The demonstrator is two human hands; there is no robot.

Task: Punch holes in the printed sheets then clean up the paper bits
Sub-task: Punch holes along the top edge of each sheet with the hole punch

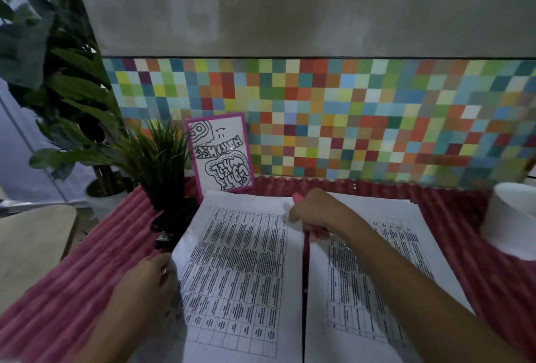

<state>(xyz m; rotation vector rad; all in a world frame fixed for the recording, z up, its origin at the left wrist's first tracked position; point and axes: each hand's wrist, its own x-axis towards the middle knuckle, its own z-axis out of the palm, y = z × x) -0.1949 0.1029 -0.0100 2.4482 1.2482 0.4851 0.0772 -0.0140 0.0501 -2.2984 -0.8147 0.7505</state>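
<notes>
Punch (318, 234) mostly hidden inside gripping right hand (313, 212); left hand (148, 278) holds sheet (240, 261) edge.

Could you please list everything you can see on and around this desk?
printed sheets: two, white, side by side on red ribbed surface
pink punch: one, pink, between the sheets' far ends
small plant: one, green, left of sheets
large plant: one, green, far left
card: one, pink-bordered, against tiled wall
white container: one, white, far right
left hand: one, at left sheet's left edge
right hand: one, grips pink punch
</notes>
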